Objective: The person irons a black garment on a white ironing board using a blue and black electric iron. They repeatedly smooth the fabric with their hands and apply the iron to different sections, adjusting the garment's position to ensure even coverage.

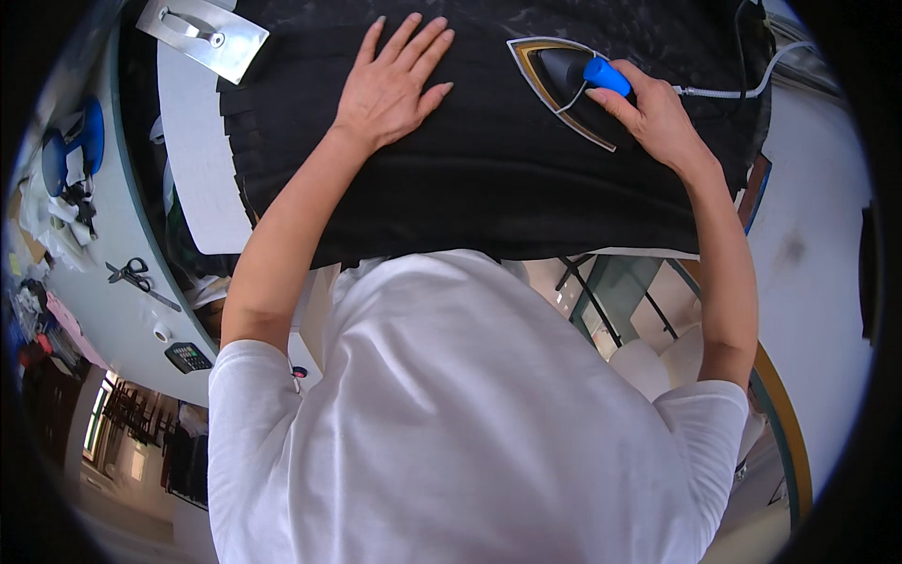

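Note:
Black fabric (451, 190) covers most of the board before me, and its left edge shows several stacked layers or folds. My left hand (394, 84) rests palm down on it, fingers spread and pointing away from me. To the right, my right hand (652, 109) grips the blue handle of a steam iron (553, 74). The iron lies on the fabric with its tip towards the upper left. Its soleplate underside is hidden. A metal plate with a handle (236, 53), like a pressing weight, sits at the fabric's upper left corner.
A pale hose (726, 92) runs from the iron to the upper right. White board cover (190, 155) shows at left. On the left table lie scissors (134, 273), a calculator (188, 357), a small white roll (162, 331) and a blue tape dispenser (90, 134). A white surface (810, 183) stands at right.

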